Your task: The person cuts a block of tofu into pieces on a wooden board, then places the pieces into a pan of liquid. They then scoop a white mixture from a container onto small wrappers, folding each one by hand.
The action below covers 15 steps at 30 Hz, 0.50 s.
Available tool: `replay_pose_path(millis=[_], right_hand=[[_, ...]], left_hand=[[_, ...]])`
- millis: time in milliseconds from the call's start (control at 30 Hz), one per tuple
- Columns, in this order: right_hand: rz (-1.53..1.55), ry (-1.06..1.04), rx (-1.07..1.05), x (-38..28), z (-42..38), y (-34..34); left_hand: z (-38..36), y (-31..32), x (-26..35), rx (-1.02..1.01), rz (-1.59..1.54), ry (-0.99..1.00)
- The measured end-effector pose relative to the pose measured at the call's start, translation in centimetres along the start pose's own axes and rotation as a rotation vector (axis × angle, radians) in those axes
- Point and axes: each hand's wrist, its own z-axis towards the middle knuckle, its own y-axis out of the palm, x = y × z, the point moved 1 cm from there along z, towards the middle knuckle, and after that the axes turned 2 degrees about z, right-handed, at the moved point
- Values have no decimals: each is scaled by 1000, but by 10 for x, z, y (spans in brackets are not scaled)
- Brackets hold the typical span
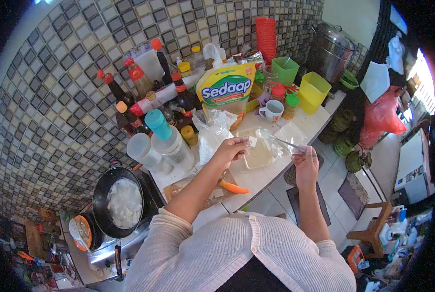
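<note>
My left hand (pixel 233 151) pinches a small white piece (pixel 252 141) between thumb and fingertips, at the left side of a cream-coloured shallow tray (pixel 250 164). In my right hand (pixel 306 163) is the handle of a metal spoon (pixel 284 142); its bowl end is over the tray, near the white piece. Clear plastic lies at the tray's right side. Below my left hand, a knife with an orange handle (pixel 234 187) rests on a cutting board (pixel 178 188). What the white piece is made of I cannot make out.
A black wok (pixel 98 208) with pale pieces in it sits on the stove at left. Sauce bottles (pixel 114 89), a yellow Sedaap pouch (pixel 226 91), a mug (pixel 272 111) and a yellow container (pixel 313 92) line the counter's back. A steamer pot (pixel 330 53) stands far right.
</note>
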Motion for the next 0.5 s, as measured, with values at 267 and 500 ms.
replay_pose_path(millis=[267,500], right_hand=[[37,2,-24,-7,1,6],[-44,-24,-11,-10,-1,6]], left_hand=[[-14,11,21,-85,66,3],[-19,19,26,-109,12,129]])
